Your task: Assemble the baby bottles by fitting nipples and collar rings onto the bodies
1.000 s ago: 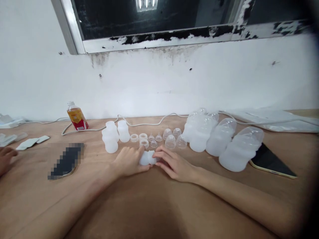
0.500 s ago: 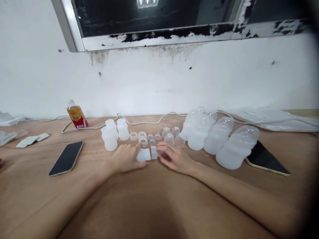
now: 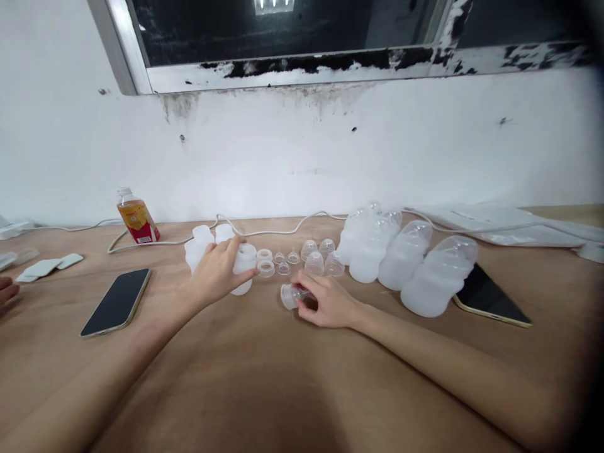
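Note:
My left hand (image 3: 214, 272) is closed round a small frosted white bottle body (image 3: 244, 269), which stands upright beside two similar bottle bodies (image 3: 201, 242). My right hand (image 3: 325, 302) rests on the wooden table (image 3: 292, 390), fingers closed on a clear cap with its screw ring (image 3: 290, 295), lying on its side. Just beyond lie several small rings (image 3: 265, 265), clear teats (image 3: 287, 258) and clear dome caps (image 3: 321, 257).
Several large assembled frosted bottles (image 3: 406, 261) lie on their sides at right, partly over a dark phone (image 3: 491, 296). Another phone (image 3: 116, 302) lies at left. A juice bottle (image 3: 136, 217) and a white cable (image 3: 278, 230) sit by the wall. Another person's fingers (image 3: 7, 290) show at far left.
The cap and ring came off the small bottle. My left hand carried the bottle body back and left and stood it upright by the other two; my right hand kept the cap.

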`<act>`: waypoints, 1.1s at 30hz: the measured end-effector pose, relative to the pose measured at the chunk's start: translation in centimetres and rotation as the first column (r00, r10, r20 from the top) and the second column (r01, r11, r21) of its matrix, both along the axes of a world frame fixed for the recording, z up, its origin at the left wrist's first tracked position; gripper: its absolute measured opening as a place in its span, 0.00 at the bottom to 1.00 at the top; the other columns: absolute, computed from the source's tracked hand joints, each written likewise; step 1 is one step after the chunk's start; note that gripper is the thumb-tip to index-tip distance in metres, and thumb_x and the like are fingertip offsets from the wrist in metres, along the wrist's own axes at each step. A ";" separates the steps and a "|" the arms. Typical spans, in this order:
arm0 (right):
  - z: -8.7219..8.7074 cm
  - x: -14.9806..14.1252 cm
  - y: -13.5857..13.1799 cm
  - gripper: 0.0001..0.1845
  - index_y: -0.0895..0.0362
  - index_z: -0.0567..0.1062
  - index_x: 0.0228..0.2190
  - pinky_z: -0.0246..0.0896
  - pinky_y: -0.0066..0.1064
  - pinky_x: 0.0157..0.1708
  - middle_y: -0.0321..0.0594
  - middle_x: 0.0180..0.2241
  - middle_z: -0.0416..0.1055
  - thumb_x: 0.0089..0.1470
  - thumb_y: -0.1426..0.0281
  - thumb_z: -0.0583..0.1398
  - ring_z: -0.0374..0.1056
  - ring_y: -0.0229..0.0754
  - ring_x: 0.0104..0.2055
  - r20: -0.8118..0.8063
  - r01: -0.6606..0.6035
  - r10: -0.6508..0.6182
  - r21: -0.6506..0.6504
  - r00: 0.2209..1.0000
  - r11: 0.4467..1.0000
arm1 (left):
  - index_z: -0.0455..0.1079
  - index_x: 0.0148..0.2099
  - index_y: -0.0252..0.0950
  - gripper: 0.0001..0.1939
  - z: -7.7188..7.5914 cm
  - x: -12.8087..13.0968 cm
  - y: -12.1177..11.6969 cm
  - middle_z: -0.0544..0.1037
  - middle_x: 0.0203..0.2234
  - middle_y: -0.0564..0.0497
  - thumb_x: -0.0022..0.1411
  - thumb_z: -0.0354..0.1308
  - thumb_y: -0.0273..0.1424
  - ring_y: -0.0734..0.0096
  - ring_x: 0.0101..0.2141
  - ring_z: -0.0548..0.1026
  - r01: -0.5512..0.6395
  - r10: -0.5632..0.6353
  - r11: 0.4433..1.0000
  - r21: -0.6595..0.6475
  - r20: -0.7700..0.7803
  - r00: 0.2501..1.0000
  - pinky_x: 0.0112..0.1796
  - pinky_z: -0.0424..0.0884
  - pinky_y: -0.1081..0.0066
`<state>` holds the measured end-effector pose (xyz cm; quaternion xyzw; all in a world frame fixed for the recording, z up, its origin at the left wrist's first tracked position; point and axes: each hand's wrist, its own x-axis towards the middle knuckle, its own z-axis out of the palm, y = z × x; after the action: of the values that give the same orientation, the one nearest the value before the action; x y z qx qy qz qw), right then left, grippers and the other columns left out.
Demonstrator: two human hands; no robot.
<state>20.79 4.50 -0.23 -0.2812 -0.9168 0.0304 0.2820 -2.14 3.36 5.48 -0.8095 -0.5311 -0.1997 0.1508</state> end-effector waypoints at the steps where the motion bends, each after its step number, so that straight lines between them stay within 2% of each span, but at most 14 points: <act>1: 0.0 0.0 0.1 0.12 0.57 0.61 0.34 0.55 0.26 0.25 0.40 0.31 0.65 0.42 0.72 0.53 0.59 0.35 0.25 0.000 0.007 -0.007 -0.016 1.000 1.000 | 0.55 0.46 0.34 0.23 0.1 -0.2 0.0 0.69 0.36 0.46 0.53 0.50 0.44 0.59 0.38 0.67 -0.023 0.024 0.999 0.030 -0.046 0.999 0.40 0.58 0.62; 5: 0.1 0.1 0.2 0.09 0.57 0.62 0.31 0.54 0.25 0.25 0.38 0.28 0.64 0.42 0.75 0.51 0.57 0.33 0.23 -0.008 0.014 -0.015 -0.050 1.000 0.999 | 0.58 0.44 0.33 0.22 0.7 -1.0 0.2 0.68 0.40 0.42 0.51 0.52 0.43 0.56 0.41 0.65 -0.076 0.098 0.990 0.119 -0.193 0.976 0.42 0.56 0.60; 12: 0.3 -0.2 0.1 0.07 0.58 0.61 0.30 0.52 0.25 0.24 0.37 0.27 0.63 0.44 0.77 0.49 0.56 0.33 0.22 0.013 0.012 -0.012 -0.031 1.000 0.999 | 0.61 0.45 0.33 0.22 1.0 -2.0 0.6 0.66 0.42 0.40 0.52 0.51 0.43 0.52 0.41 0.62 -0.123 0.185 0.967 0.222 -0.286 0.940 0.40 0.55 0.59; 21: 0.1 -0.5 0.0 0.10 0.58 0.62 0.31 0.51 0.26 0.25 0.39 0.29 0.65 0.44 0.78 0.48 0.58 0.35 0.25 0.053 0.052 -0.054 0.029 0.997 0.998 | 0.60 0.46 0.32 0.22 0.7 -2.5 1.0 0.65 0.43 0.41 0.53 0.51 0.41 0.53 0.42 0.62 -0.137 0.210 0.961 0.241 -0.309 0.927 0.40 0.55 0.60; 29: 0.1 -0.4 -0.1 0.10 0.59 0.63 0.33 0.53 0.26 0.26 0.40 0.31 0.66 0.45 0.77 0.48 0.60 0.35 0.27 0.075 0.089 -0.090 0.023 0.993 0.996 | 0.58 0.48 0.32 0.21 0.7 -2.3 1.0 0.65 0.43 0.41 0.52 0.52 0.37 0.54 0.42 0.63 -0.149 0.220 0.961 0.233 -0.314 0.924 0.40 0.55 0.60; 33: 0.1 -0.5 -0.1 0.13 0.59 0.65 0.35 0.53 0.25 0.26 0.40 0.33 0.66 0.46 0.78 0.48 0.61 0.35 0.28 0.106 0.070 -0.075 0.049 0.992 0.996 | 0.58 0.48 0.32 0.21 0.6 -2.5 1.1 0.65 0.43 0.40 0.52 0.52 0.36 0.54 0.42 0.63 -0.146 0.214 0.963 0.228 -0.309 0.927 0.41 0.56 0.59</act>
<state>20.29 4.42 -0.14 -0.3089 -0.9203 -0.0159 0.2395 -4.67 4.42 6.10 -0.7597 -0.5476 -0.0987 0.3365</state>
